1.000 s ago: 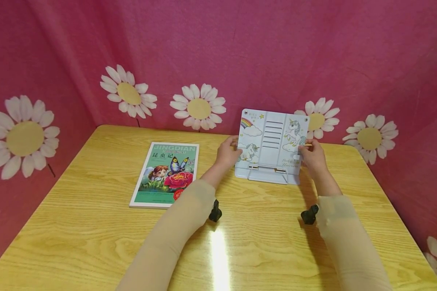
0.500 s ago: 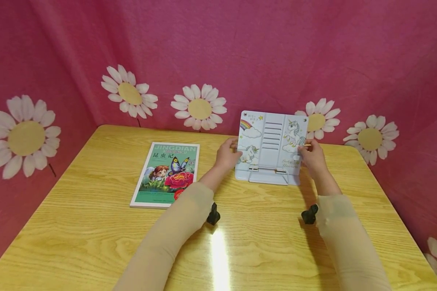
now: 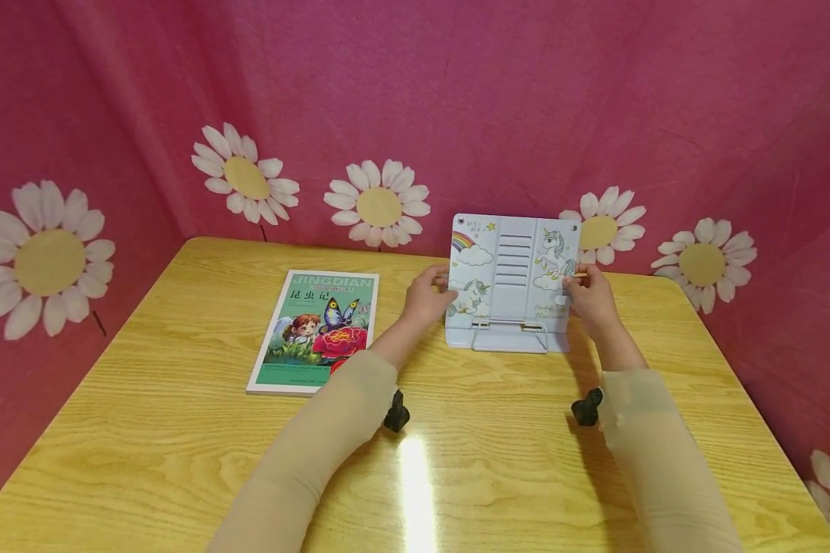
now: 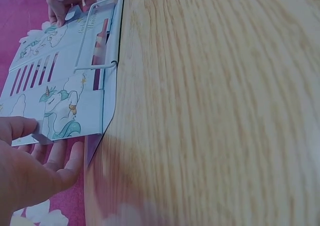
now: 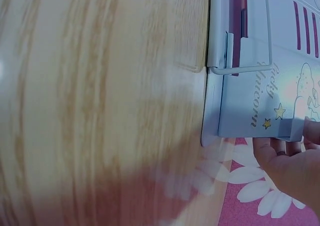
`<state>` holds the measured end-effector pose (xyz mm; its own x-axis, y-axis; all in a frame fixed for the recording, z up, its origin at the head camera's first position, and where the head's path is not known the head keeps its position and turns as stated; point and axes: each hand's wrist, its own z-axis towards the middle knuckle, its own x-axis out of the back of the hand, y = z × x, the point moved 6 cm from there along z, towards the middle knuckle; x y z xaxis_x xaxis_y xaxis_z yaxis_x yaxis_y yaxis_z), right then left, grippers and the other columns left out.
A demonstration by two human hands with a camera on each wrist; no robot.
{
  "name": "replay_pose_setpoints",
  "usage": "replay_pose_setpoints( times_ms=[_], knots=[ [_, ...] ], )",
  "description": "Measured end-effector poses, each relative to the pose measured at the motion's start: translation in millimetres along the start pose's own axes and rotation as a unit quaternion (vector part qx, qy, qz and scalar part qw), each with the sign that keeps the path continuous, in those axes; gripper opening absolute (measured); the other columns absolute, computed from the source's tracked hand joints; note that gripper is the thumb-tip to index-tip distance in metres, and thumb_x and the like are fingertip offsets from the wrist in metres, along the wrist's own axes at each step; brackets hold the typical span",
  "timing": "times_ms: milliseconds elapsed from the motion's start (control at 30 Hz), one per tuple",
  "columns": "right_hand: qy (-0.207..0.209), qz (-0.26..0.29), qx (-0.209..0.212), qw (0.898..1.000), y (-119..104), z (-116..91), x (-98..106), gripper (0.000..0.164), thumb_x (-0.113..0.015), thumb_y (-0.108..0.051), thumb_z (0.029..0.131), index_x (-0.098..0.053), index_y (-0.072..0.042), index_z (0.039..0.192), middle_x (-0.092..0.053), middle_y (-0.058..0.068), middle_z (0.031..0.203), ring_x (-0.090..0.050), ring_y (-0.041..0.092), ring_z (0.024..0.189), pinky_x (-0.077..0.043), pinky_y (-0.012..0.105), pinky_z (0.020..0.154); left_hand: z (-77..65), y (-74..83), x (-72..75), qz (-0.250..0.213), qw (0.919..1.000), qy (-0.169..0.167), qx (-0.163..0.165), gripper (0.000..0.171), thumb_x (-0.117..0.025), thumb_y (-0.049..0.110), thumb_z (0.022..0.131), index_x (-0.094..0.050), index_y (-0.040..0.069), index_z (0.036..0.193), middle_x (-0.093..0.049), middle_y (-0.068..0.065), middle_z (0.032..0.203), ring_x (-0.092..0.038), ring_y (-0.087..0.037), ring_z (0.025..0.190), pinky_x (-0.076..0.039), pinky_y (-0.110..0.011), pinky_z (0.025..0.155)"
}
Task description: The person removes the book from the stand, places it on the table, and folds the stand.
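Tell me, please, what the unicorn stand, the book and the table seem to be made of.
Unicorn stand: probably smooth painted metal, given thin sheet edges and a bent wire rest.
Book: likely paper, by its printed cover; its sheen is unclear.
Table: glossy wood or wood-look laminate, by its grain and bright reflection.

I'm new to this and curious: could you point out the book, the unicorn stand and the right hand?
Book [image 3: 316, 330], head view: middle of the front cover.
Unicorn stand [image 3: 511, 299], head view: panel below the slots.
Right hand [image 3: 595, 298], head view: between thumb and wrist.
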<state>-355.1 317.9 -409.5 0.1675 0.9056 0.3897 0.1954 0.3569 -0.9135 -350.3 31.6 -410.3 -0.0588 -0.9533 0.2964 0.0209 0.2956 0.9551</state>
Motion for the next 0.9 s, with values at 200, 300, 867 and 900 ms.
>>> replay_pose_setpoints(
  times_ms=[200,300,867,900],
  knots=[
    [-0.010,-0.002,0.007,1.000,-3.0,-0.7,-1.8,0.037,-0.042,-0.024,0.101,-0.033,-0.007,0.132,-0.040,0.005,0.105,-0.045,0.022,0.095,-0.046,0.034,0.082,-2.9,-1.1,3.1,0.007,1.0000,-0.001,0.005,0.041,-0.064,0.011,0.088,-0.056,0.010,0.128,-0.059,-0.010,0.111,-0.054,-0.022,0.102,-0.047,-0.032,0.092],
    [-0.015,-0.005,0.010,1.000,-4.4,-1.9,-2.3,0.037,-0.042,-0.024,0.101,-0.033,-0.007,0.133,-0.040,0.006,0.104,-0.045,0.021,0.094,-0.046,0.033,0.081,-4.6,-0.7,4.1,0.008,0.9999,-0.004,0.008,0.041,-0.064,0.011,0.089,-0.055,0.009,0.128,-0.060,-0.010,0.111,-0.053,-0.021,0.102,-0.047,-0.032,0.091],
    [-0.038,-0.011,0.035,0.999,-5.0,-2.4,-4.4,0.037,-0.042,-0.023,0.101,-0.034,-0.001,0.130,-0.041,0.007,0.101,-0.047,0.018,0.086,-0.048,0.028,0.071,-11.0,0.9,10.2,0.021,0.9994,-0.016,0.021,0.036,-0.060,0.014,0.091,-0.055,0.009,0.126,-0.061,-0.011,0.104,-0.056,-0.021,0.089,-0.047,-0.025,0.067],
    [-0.038,-0.009,0.037,0.999,-4.7,-2.2,-4.7,0.037,-0.043,-0.022,0.101,-0.034,-0.001,0.130,-0.041,0.007,0.100,-0.046,0.017,0.085,-0.048,0.028,0.070,-11.1,0.7,10.7,0.026,0.9993,-0.017,0.019,0.037,-0.060,0.014,0.090,-0.054,0.009,0.126,-0.061,-0.011,0.104,-0.056,-0.021,0.089,-0.046,-0.025,0.067]
  ],
)
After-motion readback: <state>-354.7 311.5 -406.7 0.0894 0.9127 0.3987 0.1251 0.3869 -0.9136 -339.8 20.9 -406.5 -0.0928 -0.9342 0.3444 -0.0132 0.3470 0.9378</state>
